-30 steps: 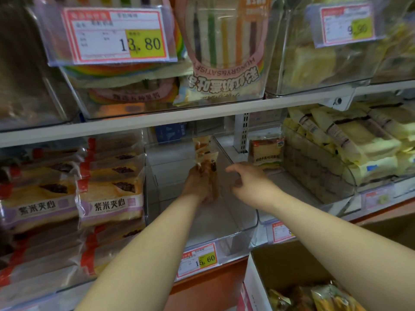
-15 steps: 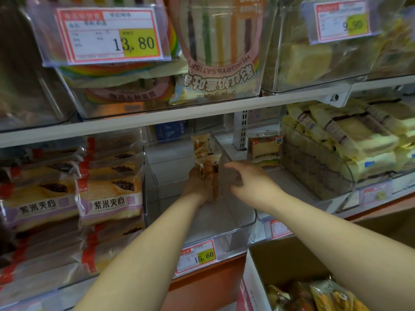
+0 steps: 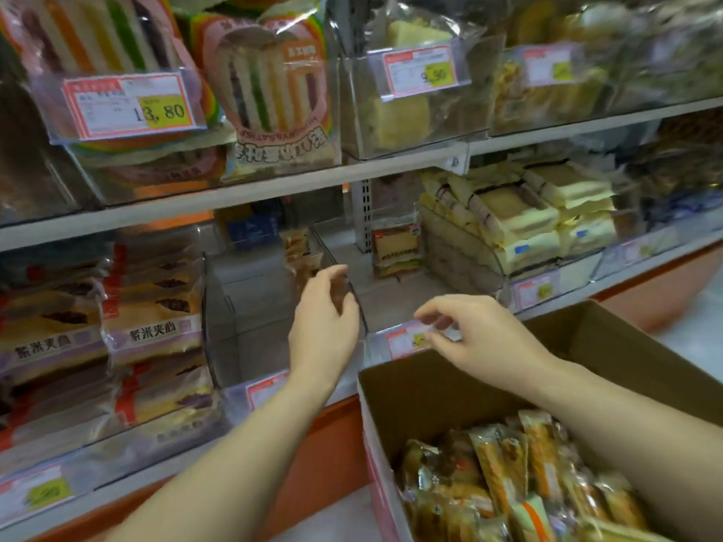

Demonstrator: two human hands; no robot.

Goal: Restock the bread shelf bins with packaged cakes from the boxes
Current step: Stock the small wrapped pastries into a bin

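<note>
Price tag (image 3: 129,107) reads 13.80, upper left. Rainbow sandwich packs (image 3: 274,91) beside it. Perforated upright (image 3: 365,213) at rear. Orange shelf base (image 3: 336,463) below.

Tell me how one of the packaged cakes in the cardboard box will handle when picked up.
The packaged cakes probably weigh little for their size: small wrapped pieces heaped loosely in the cardboard box. Their glossy film looks slippery and crinkly, so a grip may slide. The soft cake inside would likely squash if squeezed hard.
</note>
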